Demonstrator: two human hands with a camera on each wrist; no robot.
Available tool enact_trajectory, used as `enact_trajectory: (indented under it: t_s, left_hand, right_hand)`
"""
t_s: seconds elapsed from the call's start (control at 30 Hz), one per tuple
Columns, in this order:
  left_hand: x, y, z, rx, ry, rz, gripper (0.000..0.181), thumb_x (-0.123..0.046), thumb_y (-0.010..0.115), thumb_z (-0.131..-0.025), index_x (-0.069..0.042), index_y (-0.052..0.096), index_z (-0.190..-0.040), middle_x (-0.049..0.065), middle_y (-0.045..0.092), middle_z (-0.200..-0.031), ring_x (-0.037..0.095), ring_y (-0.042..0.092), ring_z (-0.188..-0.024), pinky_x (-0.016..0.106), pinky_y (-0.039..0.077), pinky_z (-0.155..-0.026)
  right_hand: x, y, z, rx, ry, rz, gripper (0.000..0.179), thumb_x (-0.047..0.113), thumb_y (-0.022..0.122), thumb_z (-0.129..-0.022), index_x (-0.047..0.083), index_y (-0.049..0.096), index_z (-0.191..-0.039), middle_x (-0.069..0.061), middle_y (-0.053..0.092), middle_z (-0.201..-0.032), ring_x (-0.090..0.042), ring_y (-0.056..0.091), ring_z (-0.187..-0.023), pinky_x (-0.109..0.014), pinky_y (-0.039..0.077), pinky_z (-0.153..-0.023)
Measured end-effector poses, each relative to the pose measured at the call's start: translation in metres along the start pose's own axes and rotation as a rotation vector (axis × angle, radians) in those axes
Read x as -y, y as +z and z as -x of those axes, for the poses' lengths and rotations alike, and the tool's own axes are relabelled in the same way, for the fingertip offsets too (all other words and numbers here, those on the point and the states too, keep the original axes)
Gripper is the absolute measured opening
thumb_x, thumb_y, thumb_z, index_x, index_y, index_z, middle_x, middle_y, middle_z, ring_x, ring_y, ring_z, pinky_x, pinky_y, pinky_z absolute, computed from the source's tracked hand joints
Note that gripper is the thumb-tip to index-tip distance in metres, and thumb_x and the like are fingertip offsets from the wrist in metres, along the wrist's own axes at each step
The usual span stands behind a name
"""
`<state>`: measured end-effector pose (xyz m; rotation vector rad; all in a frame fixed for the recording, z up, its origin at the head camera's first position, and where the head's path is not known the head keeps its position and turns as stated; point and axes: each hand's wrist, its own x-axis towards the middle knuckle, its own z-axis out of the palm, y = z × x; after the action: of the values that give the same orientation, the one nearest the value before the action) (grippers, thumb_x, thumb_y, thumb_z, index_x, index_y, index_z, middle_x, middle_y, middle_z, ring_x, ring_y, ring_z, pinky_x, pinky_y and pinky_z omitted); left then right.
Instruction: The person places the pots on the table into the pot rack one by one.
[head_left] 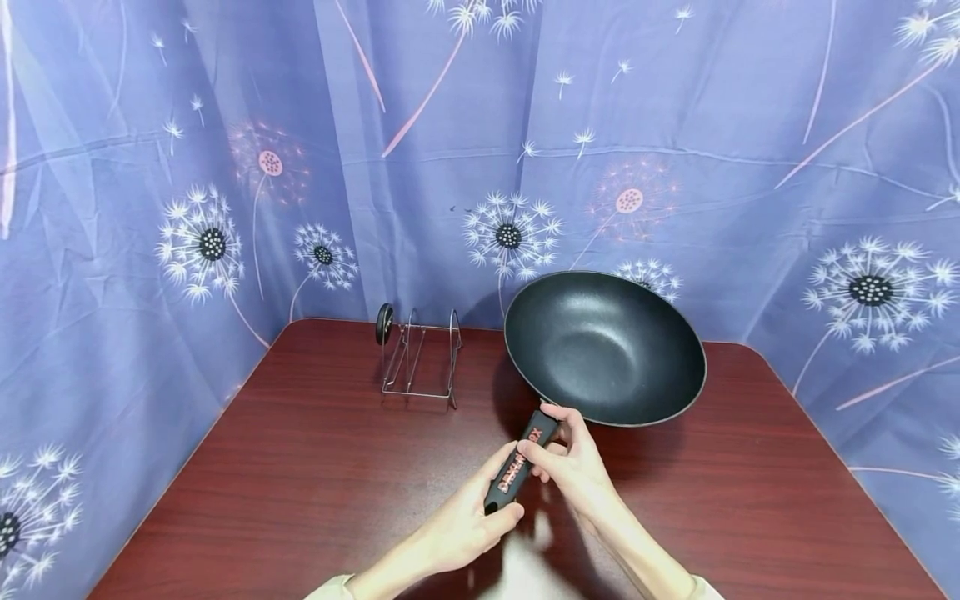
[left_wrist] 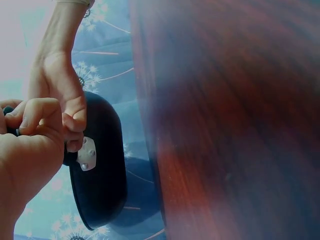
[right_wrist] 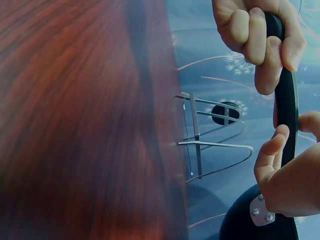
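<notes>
A dark wok (head_left: 600, 354) faces me with its hollow side, tilted, at the right of the head view. Its long black handle (head_left: 512, 475) with reddish lettering points toward me. The left hand (head_left: 476, 521) grips the handle's near end, fingers wrapped round it in the right wrist view. Closer to the pan, the right hand (head_left: 577, 467) pinches the handle between thumb and fingers. A riveted metal bracket (left_wrist: 87, 156) joins handle to pan. Both wrist views show the wok and handle held above the tabletop.
A wire rack (head_left: 420, 394) with a round black disc (head_left: 384, 323) on its left side stands at the back of the reddish-brown table (head_left: 315, 450). Blue curtains (head_left: 420, 208) with a dandelion print hang behind the table and along its sides.
</notes>
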<state>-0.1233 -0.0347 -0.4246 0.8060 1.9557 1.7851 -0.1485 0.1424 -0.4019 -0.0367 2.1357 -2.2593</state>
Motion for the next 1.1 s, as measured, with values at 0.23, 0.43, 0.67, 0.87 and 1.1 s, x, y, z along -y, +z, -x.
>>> enact_trajectory:
  t_s: [0.23, 0.43, 0.67, 0.87, 1.1]
  left_hand:
    - [-0.004, 0.001, 0.002, -0.075, 0.068, -0.143, 0.071, -0.013, 0.054, -0.092, -0.030, 0.016, -0.149, -0.003, 0.037, -0.146, 0.008, 0.046, -0.122, 0.019, 0.034, -0.102]
    - [-0.011, 0.001, 0.006, -0.103, 0.096, -0.161, 0.069, -0.014, 0.054, -0.093, -0.032, 0.017, -0.148, -0.008, 0.033, -0.148, 0.012, 0.035, -0.134, 0.023, 0.025, -0.110]
    - [-0.012, 0.000, 0.007, -0.107, 0.151, -0.140, 0.070, -0.011, 0.053, -0.093, -0.029, 0.015, -0.149, -0.007, 0.029, -0.150, 0.013, 0.032, -0.136, 0.023, 0.024, -0.111]
    - [-0.012, 0.001, 0.008, -0.153, 0.198, -0.189, 0.071, -0.011, 0.052, -0.093, -0.027, 0.014, -0.150, -0.003, 0.034, -0.148, 0.016, 0.037, -0.134, 0.023, 0.029, -0.108]
    - [-0.018, 0.005, 0.012, -0.207, 0.149, -0.225, 0.074, -0.010, 0.055, -0.091, -0.032, 0.015, -0.149, -0.005, 0.040, -0.144, 0.016, 0.046, -0.125, 0.022, 0.037, -0.100]
  right_hand:
    - [0.005, 0.003, -0.002, 0.002, -0.016, 0.050, 0.060, 0.003, 0.071, -0.078, 0.019, 0.042, -0.128, -0.011, 0.048, -0.097, -0.017, 0.059, -0.061, -0.025, 0.046, -0.056]
    - [0.012, 0.007, -0.002, 0.008, -0.029, 0.078, 0.061, 0.004, 0.071, -0.078, 0.021, 0.042, -0.129, -0.011, 0.049, -0.097, -0.015, 0.056, -0.059, -0.025, 0.046, -0.055]
    - [0.018, 0.012, -0.003, 0.019, -0.059, 0.091, 0.059, 0.004, 0.071, -0.079, 0.024, 0.043, -0.127, -0.011, 0.048, -0.098, -0.014, 0.054, -0.059, -0.024, 0.046, -0.055]
    - [0.024, 0.016, -0.003, 0.032, -0.091, 0.096, 0.059, 0.004, 0.070, -0.080, 0.018, 0.041, -0.129, -0.012, 0.048, -0.098, -0.012, 0.053, -0.058, -0.025, 0.046, -0.055]
    - [0.027, 0.018, -0.002, 0.034, -0.120, 0.100, 0.061, 0.001, 0.070, -0.080, 0.013, 0.039, -0.131, -0.014, 0.049, -0.100, -0.010, 0.053, -0.059, -0.022, 0.045, -0.054]
